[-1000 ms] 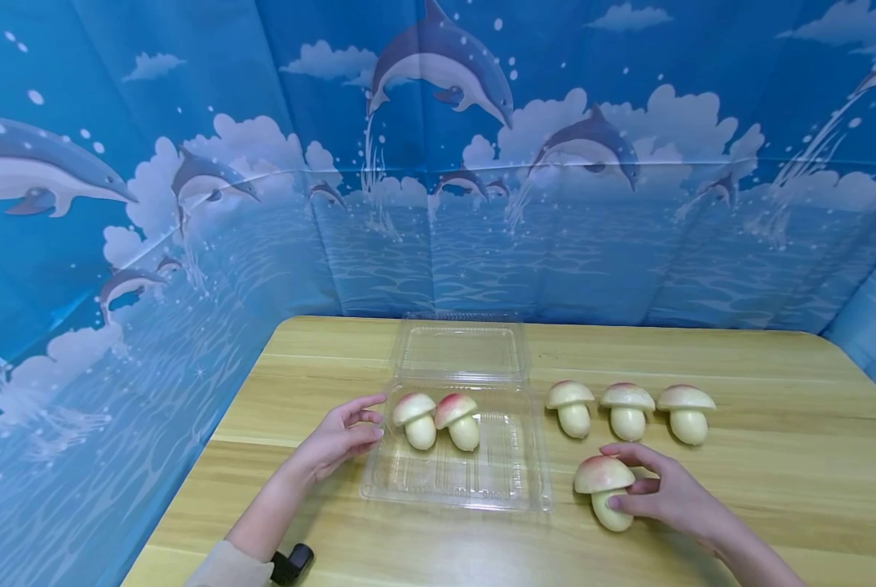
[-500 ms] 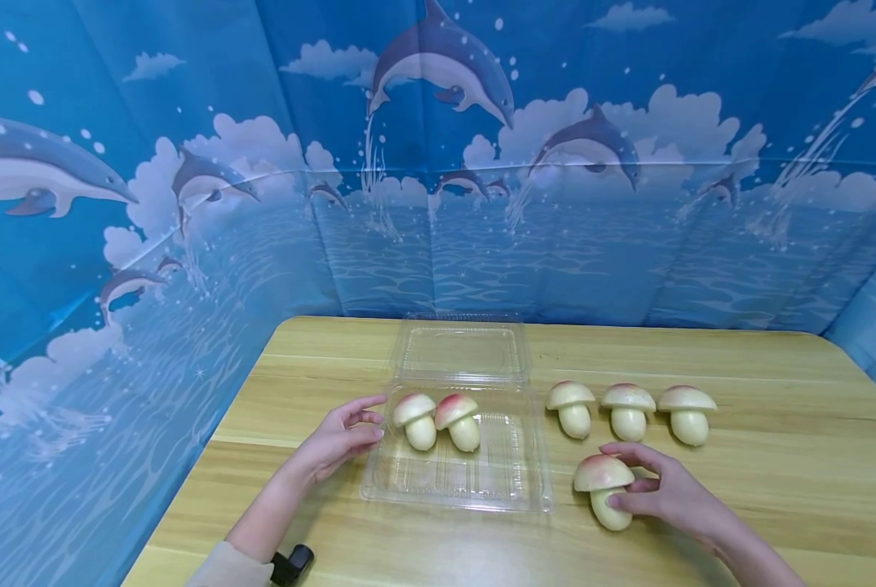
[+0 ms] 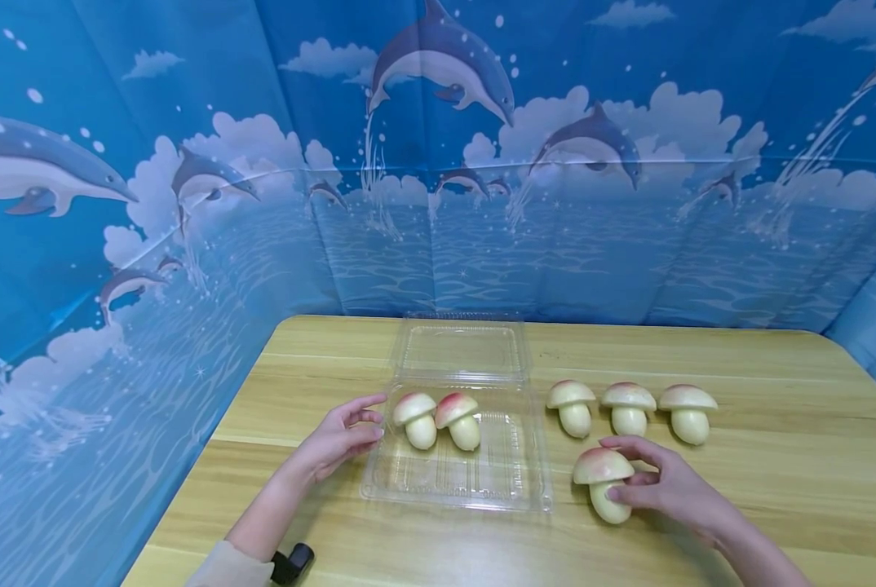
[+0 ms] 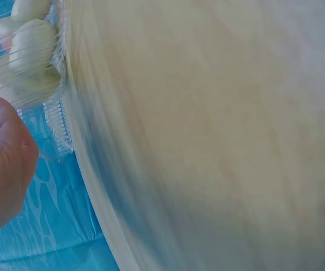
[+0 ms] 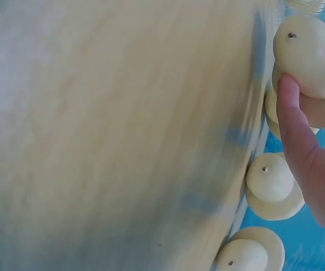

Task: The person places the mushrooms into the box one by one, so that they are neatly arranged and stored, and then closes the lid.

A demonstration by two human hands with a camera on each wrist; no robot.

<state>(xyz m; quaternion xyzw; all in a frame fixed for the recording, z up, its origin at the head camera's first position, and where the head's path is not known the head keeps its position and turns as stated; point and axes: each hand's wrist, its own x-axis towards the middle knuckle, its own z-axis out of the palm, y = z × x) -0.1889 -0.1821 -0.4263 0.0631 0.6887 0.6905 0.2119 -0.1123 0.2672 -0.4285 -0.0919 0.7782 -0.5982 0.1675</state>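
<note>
My right hand [image 3: 665, 485] pinches a toy mushroom [image 3: 603, 477] with a pinkish cap and cream stem, right of the clear plastic box. In the right wrist view, the thumb presses the stem of this mushroom [image 5: 309, 53]. The clear plastic box [image 3: 507, 481] lies with its lid [image 3: 460, 350] folded back. Two toy mushrooms, a left one [image 3: 418, 424] and a right one [image 3: 462, 424], lie side by side in its left far part. My left hand [image 3: 338, 436] has its fingers loosely bent at the box's left edge; whether they touch it is unclear.
Three more toy mushrooms, a left one [image 3: 572, 410], a middle one [image 3: 628, 408] and a right one [image 3: 689, 412], form a row right of the box. All stand on a wooden table [image 3: 798, 456]. A blue dolphin curtain [image 3: 438, 244] hangs behind and at the sides.
My right hand and the toy mushroom in it have shifted slightly up and away from the table's front. The left hand and the box have stayed in place.
</note>
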